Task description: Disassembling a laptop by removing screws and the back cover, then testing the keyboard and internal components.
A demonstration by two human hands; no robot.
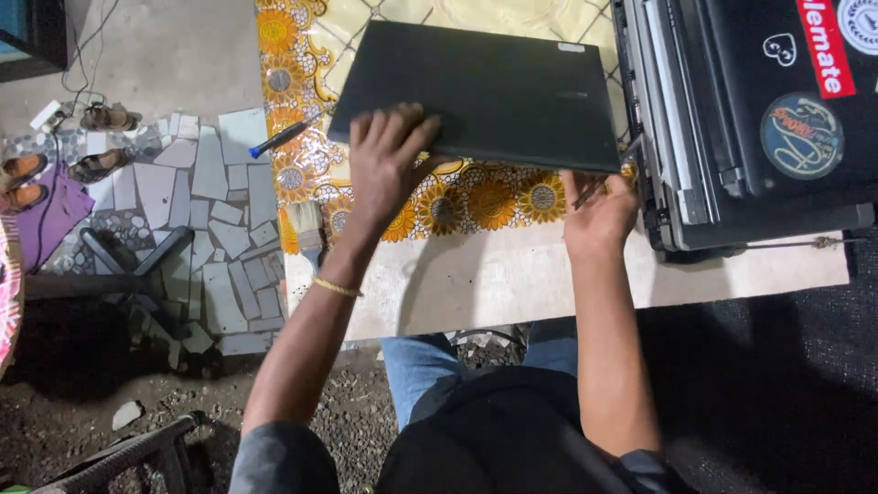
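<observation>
Flat-palmed, left hand (389, 165) pins closed black laptop (485, 91) on flowered tablecloth (494, 203). Right hand (599, 215) grips thin tool (605, 179) at near-right corner. Risk: tool slip could gouge casing if laptop shifts.

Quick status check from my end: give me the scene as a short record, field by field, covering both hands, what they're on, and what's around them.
left hand: palm down, fingers spread on the near edge of the closed black laptop
right hand: at the laptop's near right corner, holding a thin tool, kind unclear
surface: table with sunflower-print cloth
beside left hand: blue-handled screwdriver, paintbrush
right of laptop: stack of laptops, top one with stickers
</observation>
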